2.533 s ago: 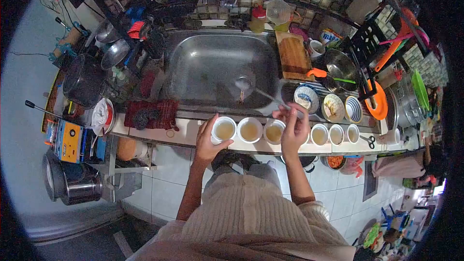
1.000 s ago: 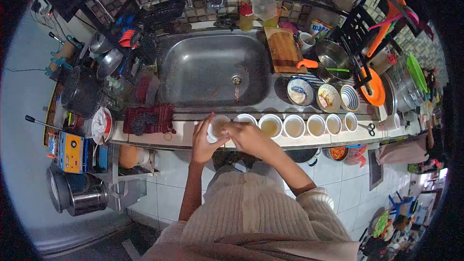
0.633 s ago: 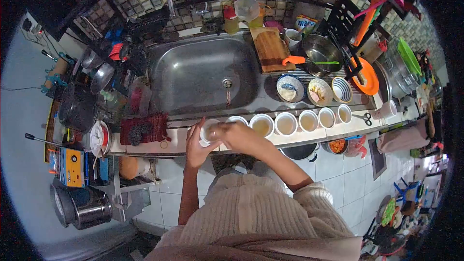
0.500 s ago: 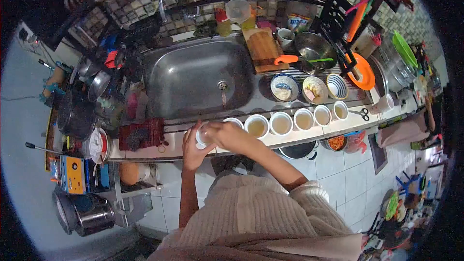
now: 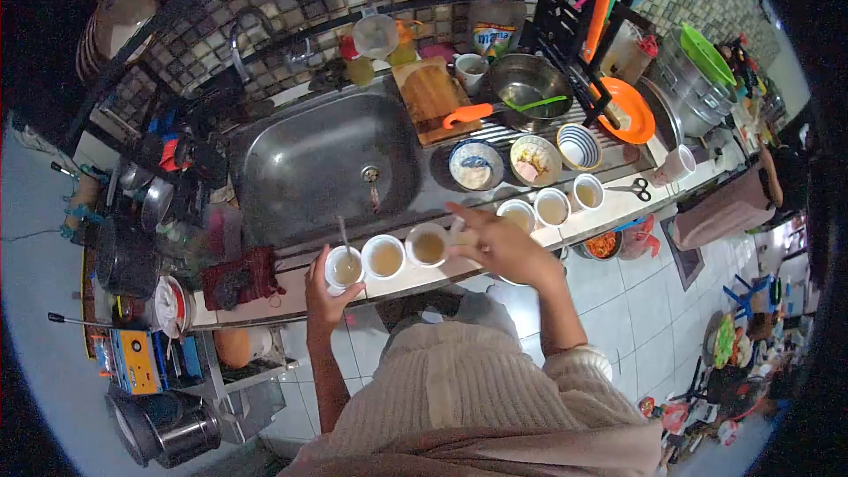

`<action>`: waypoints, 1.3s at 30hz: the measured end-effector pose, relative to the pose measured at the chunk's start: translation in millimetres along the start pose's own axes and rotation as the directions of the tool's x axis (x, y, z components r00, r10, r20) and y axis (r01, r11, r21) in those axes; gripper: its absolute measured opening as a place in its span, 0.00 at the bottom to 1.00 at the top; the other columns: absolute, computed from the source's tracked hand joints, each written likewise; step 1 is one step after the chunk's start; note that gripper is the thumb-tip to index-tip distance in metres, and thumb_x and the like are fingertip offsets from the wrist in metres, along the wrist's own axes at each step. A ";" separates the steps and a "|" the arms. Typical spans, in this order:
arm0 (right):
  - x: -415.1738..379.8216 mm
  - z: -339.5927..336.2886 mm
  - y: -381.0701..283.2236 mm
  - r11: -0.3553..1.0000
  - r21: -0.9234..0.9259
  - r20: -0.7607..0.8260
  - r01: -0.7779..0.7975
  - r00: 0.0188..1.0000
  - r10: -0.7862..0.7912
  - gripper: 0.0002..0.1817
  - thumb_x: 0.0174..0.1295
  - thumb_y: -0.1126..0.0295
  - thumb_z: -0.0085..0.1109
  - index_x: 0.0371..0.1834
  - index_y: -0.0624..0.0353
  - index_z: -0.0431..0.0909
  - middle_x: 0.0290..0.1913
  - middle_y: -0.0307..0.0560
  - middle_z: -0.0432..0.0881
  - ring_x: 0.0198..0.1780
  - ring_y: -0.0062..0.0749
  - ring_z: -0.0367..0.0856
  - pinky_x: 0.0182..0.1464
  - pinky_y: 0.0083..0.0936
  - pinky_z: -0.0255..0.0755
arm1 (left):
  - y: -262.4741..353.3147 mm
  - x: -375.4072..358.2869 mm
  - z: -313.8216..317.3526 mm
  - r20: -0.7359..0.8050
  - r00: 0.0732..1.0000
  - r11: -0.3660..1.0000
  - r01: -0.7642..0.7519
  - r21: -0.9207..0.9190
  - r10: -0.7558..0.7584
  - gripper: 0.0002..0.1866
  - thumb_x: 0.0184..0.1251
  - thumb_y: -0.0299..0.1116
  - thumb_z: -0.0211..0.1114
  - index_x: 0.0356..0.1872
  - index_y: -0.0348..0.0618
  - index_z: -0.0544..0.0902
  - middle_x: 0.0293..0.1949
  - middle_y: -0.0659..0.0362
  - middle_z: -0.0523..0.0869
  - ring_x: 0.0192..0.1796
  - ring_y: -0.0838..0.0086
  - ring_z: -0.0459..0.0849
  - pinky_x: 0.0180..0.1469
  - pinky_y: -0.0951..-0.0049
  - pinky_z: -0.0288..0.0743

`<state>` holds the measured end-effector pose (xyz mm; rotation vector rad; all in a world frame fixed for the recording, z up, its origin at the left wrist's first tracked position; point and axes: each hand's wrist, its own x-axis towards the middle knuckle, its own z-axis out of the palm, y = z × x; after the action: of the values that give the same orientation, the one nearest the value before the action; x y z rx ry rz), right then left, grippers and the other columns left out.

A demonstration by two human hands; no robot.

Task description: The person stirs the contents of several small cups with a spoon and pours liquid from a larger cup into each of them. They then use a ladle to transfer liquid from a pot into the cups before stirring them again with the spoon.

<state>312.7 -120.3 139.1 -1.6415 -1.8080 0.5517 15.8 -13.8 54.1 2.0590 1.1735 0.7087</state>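
My left hand (image 5: pixel 324 294) is wrapped around a white cup (image 5: pixel 332 280) of pale brownish liquid at the left end of a row. A spoon (image 5: pixel 344 233) stands in this cup, its handle leaning up over the rim. My right hand (image 5: pixel 505 250) is slightly blurred over the row, index finger stretched out and fingers apart. It partly hides one cup (image 5: pixel 463 231) beneath it. Two filled cups, the nearer one (image 5: pixel 385 258) and the other (image 5: pixel 428 246), stand between my hands. Beyond my right hand are more filled cups (image 5: pixel 553 207).
Behind the cups lies a steel sink (image 5: pixel 309 168). To its right are a cutting board (image 5: pixel 426 102), a pot (image 5: pixel 533 84) and several bowls (image 5: pixel 534 162). Scissors (image 5: pixel 634 190) lie on the counter at right. A dark red cloth (image 5: pixel 237 281) is at left.
My right hand has left the leftmost cup and moved right along the row. The spoon now stands in that cup unheld. My left hand stays on it. The view has shifted.
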 end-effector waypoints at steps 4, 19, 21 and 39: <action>-62.0 -64.0 48.6 0.938 0.035 -0.164 -0.344 0.924 0.345 0.24 0.57 0.62 0.58 0.56 0.60 0.69 0.33 0.54 0.81 0.30 0.44 0.81 0.35 0.33 0.72 | 10.4 1.0 -7.6 0.032 0.999 0.984 0.030 0.173 -0.037 0.53 0.36 0.41 0.76 0.65 0.37 0.54 0.61 0.42 0.63 0.65 0.53 0.60 0.65 0.59 0.52; -126.2 -131.1 184.5 0.707 -0.122 -0.449 -0.696 0.674 0.586 0.17 0.55 0.63 0.59 0.44 0.64 0.76 0.31 0.60 0.81 0.35 0.47 0.81 0.37 0.34 0.72 | 151.8 46.8 52.9 -0.327 0.938 0.987 -0.068 0.148 0.114 0.32 0.52 0.33 0.66 0.60 0.41 0.66 0.61 0.47 0.66 0.65 0.55 0.61 0.66 0.56 0.51; -121.1 -130.8 193.1 0.737 -0.129 -0.410 -0.664 0.712 0.570 0.17 0.56 0.64 0.59 0.44 0.64 0.76 0.29 0.59 0.81 0.31 0.45 0.82 0.34 0.34 0.72 | 162.8 48.9 68.6 -0.307 0.946 0.984 -0.058 0.169 0.108 0.31 0.53 0.33 0.65 0.60 0.42 0.67 0.61 0.46 0.66 0.65 0.54 0.62 0.65 0.56 0.53; -112.4 -148.0 210.0 0.739 0.329 0.020 -0.588 0.787 0.617 0.09 0.55 0.76 0.51 0.39 0.65 0.74 0.23 0.52 0.80 0.25 0.32 0.80 0.31 0.27 0.72 | 194.3 47.9 143.6 -0.353 0.935 0.987 0.026 0.156 0.031 0.29 0.56 0.32 0.64 0.60 0.40 0.66 0.58 0.48 0.69 0.63 0.56 0.64 0.64 0.59 0.55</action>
<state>569.8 -217.5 83.7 -1.9652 -1.0066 0.9779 243.2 -85.2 116.0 2.1182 1.4677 1.0519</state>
